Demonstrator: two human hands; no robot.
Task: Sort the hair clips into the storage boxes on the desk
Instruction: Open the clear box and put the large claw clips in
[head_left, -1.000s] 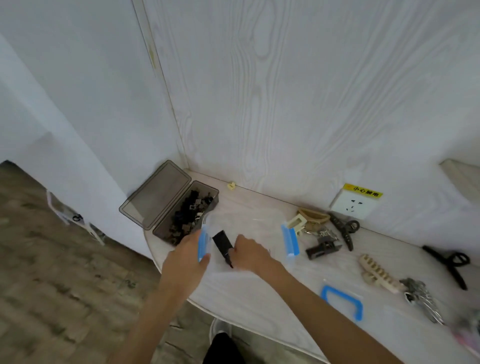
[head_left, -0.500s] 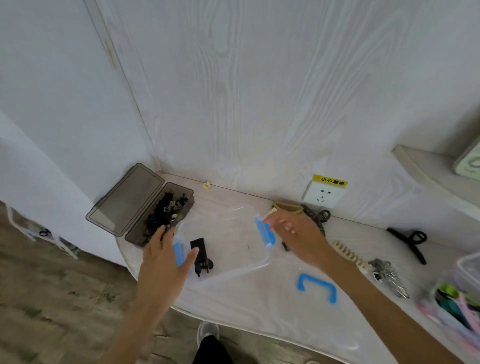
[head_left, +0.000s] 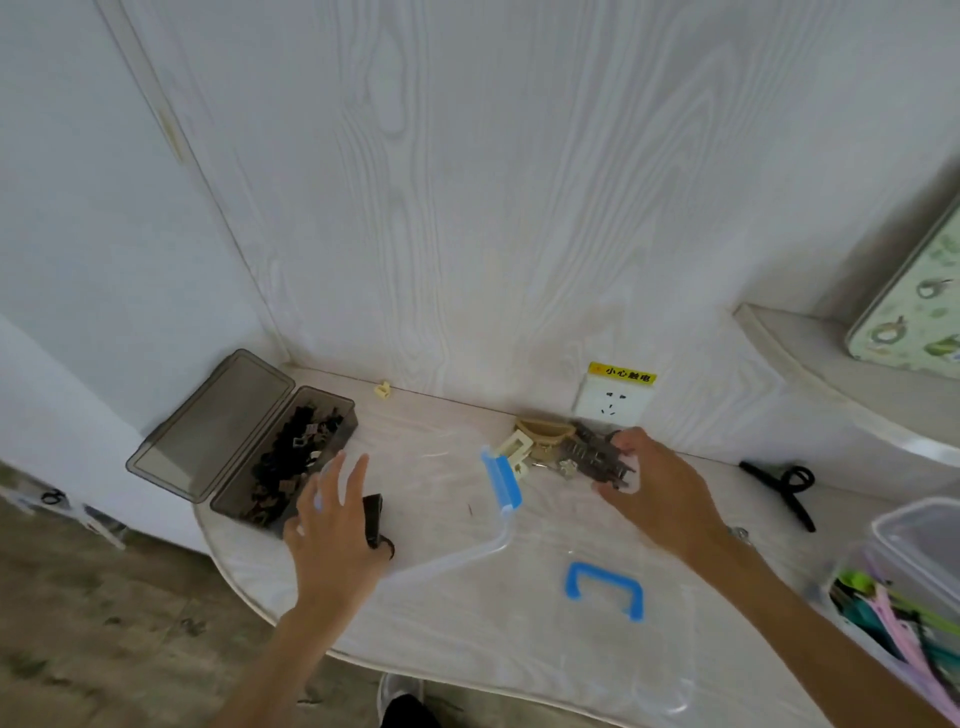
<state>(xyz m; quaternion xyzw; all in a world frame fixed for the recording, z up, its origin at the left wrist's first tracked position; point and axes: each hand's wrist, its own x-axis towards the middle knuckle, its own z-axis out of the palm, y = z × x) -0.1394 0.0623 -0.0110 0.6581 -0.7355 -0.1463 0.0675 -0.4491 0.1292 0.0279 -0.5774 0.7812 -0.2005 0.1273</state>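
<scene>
A clear storage box (head_left: 441, 564) with a blue latch (head_left: 501, 480) lies in the middle of the desk, with one black hair clip (head_left: 373, 519) inside at its left end. My left hand (head_left: 332, 525) hovers over that end, fingers spread and straight, partly hiding the black clip. My right hand (head_left: 660, 499) reaches the pile of clips by the wall, and its thumb and fingers curl round a dark grey claw clip (head_left: 597, 460). Beige and cream clips (head_left: 540, 432) lie just left of it.
A smoky grey box (head_left: 332, 415) of dark clips stands open at the far left, lid flat. A clear lid with a blue handle (head_left: 605, 587) lies in front. A black clip (head_left: 784, 486), a box of colourful clips (head_left: 904, 525), a wall socket (head_left: 613, 405) and a shelf (head_left: 810, 358) lie to the right.
My right hand let go of the black clip in the clear box and moved right to the pile, closing on the dark claw clip. My left hand's fingers opened off the box's left latch.
</scene>
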